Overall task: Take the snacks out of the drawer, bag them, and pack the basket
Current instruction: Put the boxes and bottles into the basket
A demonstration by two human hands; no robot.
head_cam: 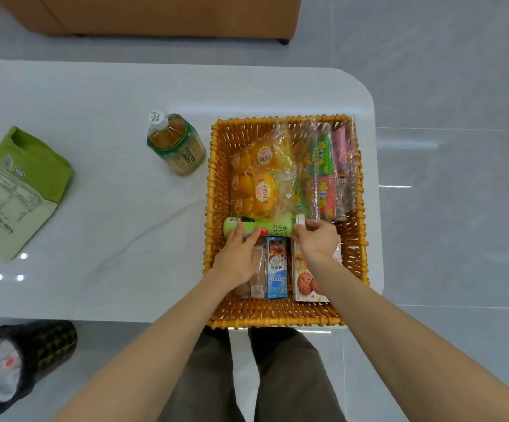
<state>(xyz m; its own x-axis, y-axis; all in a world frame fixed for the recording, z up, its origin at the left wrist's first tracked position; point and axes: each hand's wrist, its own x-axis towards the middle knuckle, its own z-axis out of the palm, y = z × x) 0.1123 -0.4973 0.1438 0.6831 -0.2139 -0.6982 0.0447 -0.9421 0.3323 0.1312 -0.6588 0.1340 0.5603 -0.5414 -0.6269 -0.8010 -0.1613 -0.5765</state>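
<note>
Lying crosswise in the wicker basket [213, 178], long axis left to right with its white cap rightward, the green bottle [273, 226] is gripped around its body by the left hand [238, 257] and pinched at the cap end by the right hand [318, 240].

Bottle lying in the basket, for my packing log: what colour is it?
The bottle is light green with a white cap, best in the head view.
</note>
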